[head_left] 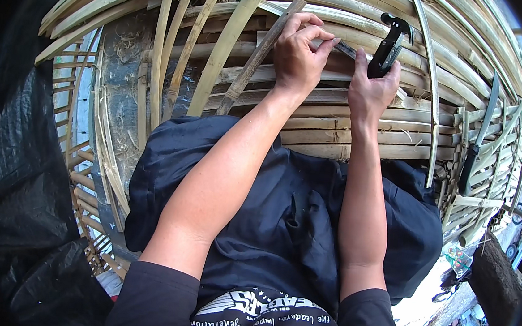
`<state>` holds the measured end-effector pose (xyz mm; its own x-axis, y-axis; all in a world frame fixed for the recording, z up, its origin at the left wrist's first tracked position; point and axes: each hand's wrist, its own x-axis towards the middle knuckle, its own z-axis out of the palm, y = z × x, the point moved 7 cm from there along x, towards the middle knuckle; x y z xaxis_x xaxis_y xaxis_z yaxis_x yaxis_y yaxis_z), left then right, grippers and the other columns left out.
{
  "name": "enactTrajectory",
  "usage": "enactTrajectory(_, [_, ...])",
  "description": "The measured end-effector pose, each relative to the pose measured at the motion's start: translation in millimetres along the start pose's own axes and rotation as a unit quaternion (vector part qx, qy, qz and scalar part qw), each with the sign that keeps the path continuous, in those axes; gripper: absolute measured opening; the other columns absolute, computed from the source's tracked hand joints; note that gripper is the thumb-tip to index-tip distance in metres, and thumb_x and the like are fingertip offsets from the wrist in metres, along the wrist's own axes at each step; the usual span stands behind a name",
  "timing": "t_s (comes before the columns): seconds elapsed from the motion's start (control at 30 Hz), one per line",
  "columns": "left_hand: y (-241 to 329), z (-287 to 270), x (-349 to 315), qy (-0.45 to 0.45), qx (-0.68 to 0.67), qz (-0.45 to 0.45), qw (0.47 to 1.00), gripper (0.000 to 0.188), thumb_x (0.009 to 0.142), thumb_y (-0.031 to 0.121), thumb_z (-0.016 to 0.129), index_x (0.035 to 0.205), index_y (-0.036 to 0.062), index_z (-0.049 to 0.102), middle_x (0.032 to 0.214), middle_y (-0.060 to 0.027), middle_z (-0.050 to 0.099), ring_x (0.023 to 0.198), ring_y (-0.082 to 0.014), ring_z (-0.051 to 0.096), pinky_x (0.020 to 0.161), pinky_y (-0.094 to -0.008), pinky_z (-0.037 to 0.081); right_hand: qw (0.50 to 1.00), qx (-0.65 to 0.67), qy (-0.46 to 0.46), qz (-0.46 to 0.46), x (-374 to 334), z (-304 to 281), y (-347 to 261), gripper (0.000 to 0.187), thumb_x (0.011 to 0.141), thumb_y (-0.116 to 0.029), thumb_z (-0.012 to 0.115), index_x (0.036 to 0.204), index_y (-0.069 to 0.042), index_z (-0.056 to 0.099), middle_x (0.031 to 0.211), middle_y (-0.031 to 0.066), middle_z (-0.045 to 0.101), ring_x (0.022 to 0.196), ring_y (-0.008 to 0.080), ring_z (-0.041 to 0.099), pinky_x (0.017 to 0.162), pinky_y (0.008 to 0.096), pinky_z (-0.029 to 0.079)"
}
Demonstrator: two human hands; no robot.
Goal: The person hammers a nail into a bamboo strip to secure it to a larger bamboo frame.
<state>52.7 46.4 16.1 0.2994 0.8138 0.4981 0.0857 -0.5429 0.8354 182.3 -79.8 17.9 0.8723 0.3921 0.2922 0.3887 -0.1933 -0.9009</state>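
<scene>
My right hand (372,89) is closed around the lower end of a black hammer multi-tool (390,45), whose hammer head and claw point up and away from me. From near the handle a slim dark blade-like piece (347,49) reaches left. My left hand (300,58) pinches that piece's far end between thumb and fingertips. Whether it is folded out of the multi-tool cannot be made out, as my right fingers cover the join. Below both hands lie split bamboo strips (332,124), stacked side by side. A brownish bamboo stick (250,69) slants just left of my left hand.
At the right, a knife with a black handle (469,169) rests on the bamboo. Longer bamboo strips (224,51) stand upright at left, beside a grey board (120,64) with shavings. Black plastic sheeting (22,161) hangs at far left. A dark log (499,274) lies lower right.
</scene>
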Motion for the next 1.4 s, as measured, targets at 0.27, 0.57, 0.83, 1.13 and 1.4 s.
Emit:
enactTrajectory(0.27, [0, 1, 1, -0.01, 0.004, 0.001, 1.0, 0.014, 0.081, 0.015, 0.085, 0.083, 0.0039, 0.076, 0.108, -0.0037, 0.066, 0.054, -0.0105, 0.066, 0.051, -0.0254, 0.05, 1.0, 0.004, -0.005, 0.0, -1, 0, 0, 0.033, 0.086, -0.021, 0.081, 0.089, -0.003, 0.053, 0.07, 0.0017, 0.057, 0.06, 0.0112, 0.052, 0.056, 0.0298, 0.045])
enactTrajectory(0.57, [-6, -1, 4, -0.009, 0.007, -0.02, 1.0, 0.012, 0.08, 0.015, 0.084, 0.082, 0.0053, 0.076, 0.106, -0.0027, 0.067, 0.055, -0.0107, 0.064, 0.055, -0.0262, 0.05, 0.998, 0.021, -0.057, 0.019, 0, 7, -40, 0.046, 0.08, -0.033, 0.088, 0.086, -0.004, 0.053, 0.065, -0.0023, 0.055, 0.056, 0.0065, 0.049, 0.052, 0.0259, 0.043])
enactTrajectory(0.83, [-4, -1, 2, -0.007, 0.011, -0.01, 1.0, 0.011, 0.079, 0.014, 0.082, 0.081, 0.0058, 0.075, 0.105, -0.0029, 0.067, 0.059, -0.0142, 0.064, 0.059, -0.0283, 0.051, 0.994, -0.012, -0.1, 0.03, 8, 24, -20, 0.053, 0.074, -0.039, 0.093, 0.085, -0.004, 0.055, 0.066, -0.0013, 0.059, 0.058, 0.0065, 0.052, 0.052, 0.0244, 0.045])
enactTrajectory(1.13, [-2, -4, 4, 0.03, 0.035, 0.058, 0.997, 0.017, 0.08, 0.017, 0.082, 0.093, 0.0089, 0.076, 0.102, -0.0034, 0.066, 0.06, -0.0158, 0.065, 0.059, -0.0299, 0.053, 0.99, 0.005, -0.12, 0.076, 11, 28, -8, 0.054, 0.074, -0.041, 0.093, 0.086, -0.004, 0.056, 0.071, -0.002, 0.058, 0.061, 0.0064, 0.05, 0.053, 0.024, 0.043])
enactTrajectory(1.4, [-5, 0, 3, 0.007, -0.004, 0.007, 1.0, 0.012, 0.079, 0.013, 0.081, 0.087, 0.0062, 0.075, 0.1, -0.003, 0.067, 0.064, -0.0152, 0.066, 0.057, -0.0273, 0.053, 0.989, 0.007, -0.127, 0.074, 11, 29, -12, 0.052, 0.075, -0.04, 0.092, 0.084, -0.004, 0.056, 0.071, -0.002, 0.058, 0.061, 0.0062, 0.049, 0.052, 0.0234, 0.042])
